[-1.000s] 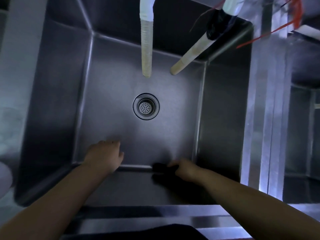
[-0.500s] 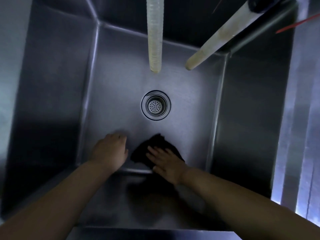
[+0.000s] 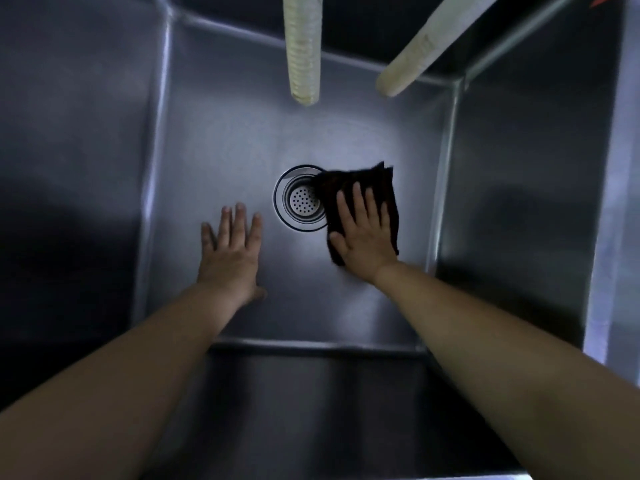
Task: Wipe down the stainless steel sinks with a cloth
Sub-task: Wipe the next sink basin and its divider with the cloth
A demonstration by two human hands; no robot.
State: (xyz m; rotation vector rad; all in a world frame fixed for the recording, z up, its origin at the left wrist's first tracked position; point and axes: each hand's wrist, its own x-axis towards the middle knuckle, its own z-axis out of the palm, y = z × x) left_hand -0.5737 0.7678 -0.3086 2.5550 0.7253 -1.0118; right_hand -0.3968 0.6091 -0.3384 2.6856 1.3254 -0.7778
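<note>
I look straight down into a deep stainless steel sink (image 3: 221, 140). A dark folded cloth (image 3: 377, 181) lies on the sink floor, overlapping the right edge of the round drain strainer (image 3: 302, 199). My right hand (image 3: 363, 233) presses flat on the cloth with straight, spread fingers. My left hand (image 3: 232, 251) rests flat on the bare sink floor to the left of the drain, fingers straight, holding nothing.
Two pale hoses hang over the sink from the top: one straight down (image 3: 302, 50), one slanting in from the upper right (image 3: 419, 50). Steep sink walls rise on the left (image 3: 69, 168) and right (image 3: 519, 202). A bright steel divider (image 3: 602, 237) runs along the right.
My right hand has slid the cloth from the near edge of the sink floor forward and right to the drain. My left hand has moved forward and flattened. The view has come closer.
</note>
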